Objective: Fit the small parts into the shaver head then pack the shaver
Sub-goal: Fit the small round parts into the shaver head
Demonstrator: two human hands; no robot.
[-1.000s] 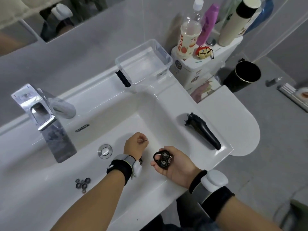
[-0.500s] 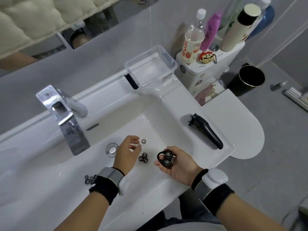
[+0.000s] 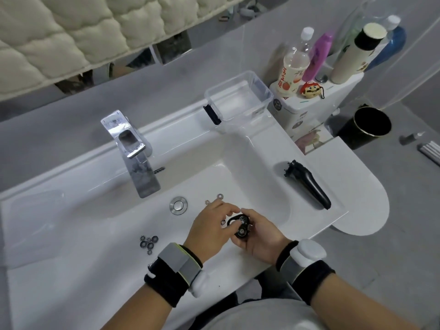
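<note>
Scene: A person stands over a white sink (image 3: 71, 234), both hands meeting above the basin in front of the drain (image 3: 178, 205).
Right hand: The right hand (image 3: 259, 236) is clenched around the black shaver head (image 3: 240, 226), cradling it face up just right of the drain, with two round cutter seats showing.
Left hand: The left hand (image 3: 212, 231) touches the shaver head from the left, fingertips pinched on its upper face; whether a small part sits between them is too small to tell.
Loose parts: A cluster of small dark round parts (image 3: 148, 241) lies on the sink surface left of the drain, toward the person. Two tiny rings (image 3: 220, 196) rest just right of the drain, beyond the hands.
Shaver body: The black shaver body (image 3: 309, 184) lies on the sink's flat rim well to the right of the drain, its headless end pointing toward the wall.
Clear box: A transparent plastic box (image 3: 238, 98) sits open at the back rim, beyond the drain and to its right.
Tap: The chrome tap (image 3: 133, 148) stands behind the drain, slightly left.
Wrists: Both wrists carry black bands with grey and white units.
</note>
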